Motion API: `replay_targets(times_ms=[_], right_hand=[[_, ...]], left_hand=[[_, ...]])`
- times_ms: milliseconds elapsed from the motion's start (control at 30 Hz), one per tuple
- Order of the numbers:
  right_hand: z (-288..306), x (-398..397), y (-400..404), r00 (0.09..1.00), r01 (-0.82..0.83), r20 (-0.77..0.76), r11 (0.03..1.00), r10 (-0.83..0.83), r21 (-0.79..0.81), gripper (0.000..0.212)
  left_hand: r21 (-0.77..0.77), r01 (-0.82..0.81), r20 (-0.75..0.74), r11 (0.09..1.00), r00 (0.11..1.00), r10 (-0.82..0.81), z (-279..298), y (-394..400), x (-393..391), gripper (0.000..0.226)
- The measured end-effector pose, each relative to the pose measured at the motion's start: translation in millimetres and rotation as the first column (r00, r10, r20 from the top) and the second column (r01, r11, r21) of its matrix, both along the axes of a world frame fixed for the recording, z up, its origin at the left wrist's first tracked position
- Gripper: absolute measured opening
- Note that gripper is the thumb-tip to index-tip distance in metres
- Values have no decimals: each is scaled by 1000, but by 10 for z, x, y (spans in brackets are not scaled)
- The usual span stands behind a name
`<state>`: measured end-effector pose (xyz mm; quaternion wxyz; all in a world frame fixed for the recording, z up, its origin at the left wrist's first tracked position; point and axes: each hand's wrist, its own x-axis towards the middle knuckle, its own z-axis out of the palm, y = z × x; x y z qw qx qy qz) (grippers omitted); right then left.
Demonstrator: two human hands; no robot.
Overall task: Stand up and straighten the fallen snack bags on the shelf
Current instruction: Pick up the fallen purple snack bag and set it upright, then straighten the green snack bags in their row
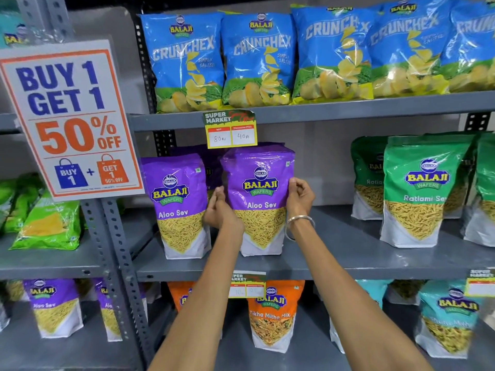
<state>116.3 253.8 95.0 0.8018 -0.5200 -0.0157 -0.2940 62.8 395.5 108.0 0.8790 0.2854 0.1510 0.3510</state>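
A third purple bag (211, 167) shows only as a dark sliver behind the two purple Aloo Sev bags in front, its label unreadable. On the grey middle shelf (348, 253), the right purple bag (259, 199) stands upright, clamped at its sides by the left hand (219, 210) and right hand (298, 195). The left purple bag (178, 207) stands just beside it. Five blue chip bags (257, 60) line the shelf above, the last cut off

Aloo Sev bag (259, 199): purple top, yellow strands, white base. Crunchex bags (257, 60): blue with green and yellow. Ratlami Sev bag (423, 191), right: green over white. Sign (72, 119), left: white, orange border, blue lettering.
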Motion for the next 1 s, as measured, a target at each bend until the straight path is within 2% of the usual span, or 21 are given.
replay_targets(times_ms=[100,200,300,367,400,433,500,633,700,733,833,900,933,1000], right_hand=[[-12,-61,-11,999,-41,28,999,41,-2,4],[-109,-175,-86,995,-98,15,995,98,4,17],[-345,-481,-302,999,-21,34,988,26,-155,13],[-552,-774,-577,998,22,70,958,-2,-286,5],[-648,-922,-756,996,58,83,933,-31,-356,6],[-730,-1047,-954,993,99,95,905,-66,-414,9],[-837,-1202,-1394,982,184,121,863,-143,-471,10],[-805,-1192,-2368,939,344,188,793,-288,-503,5],[-740,-1090,-2845,930,368,186,766,-318,-528,23],[-726,-1024,-3032,928,370,177,754,-328,-543,33],[-674,-799,-3553,948,304,103,755,-302,-581,56],[-692,-684,-3733,964,203,-10,758,-267,-620,74],[-727,-616,-3820,968,134,-79,761,-237,-635,86],[-810,-489,-3963,968,-18,-206,775,-145,-631,108]], left_hand=[[72,-37,1,997,999,37,8,53,-3,28],[188,-152,-21,970,987,159,-29,-54,-137,26],[397,-358,40,845,927,374,-230,-370,-391,25],[523,-422,107,741,895,434,-470,-731,-598,17],[561,-412,133,718,901,413,-583,-939,-705,11],[590,-370,148,718,923,354,-682,-1154,-778,6],[652,-244,154,718,970,190,-833,-1601,-828,14],[755,-8,100,655,989,-104,-919,-2459,-635,22],[782,114,24,612,977,-212,-902,-2853,-468,28],[796,182,-36,578,966,-256,-897,-2993,-377,38],[790,355,-212,500,923,-321,-868,-3401,-92,85],[739,475,-317,478,871,-376,-832,-3517,26,104],[723,517,-348,458,846,-404,-820,-3558,74,102],[716,567,-400,407,811,-427,-817,-3627,153,86]])
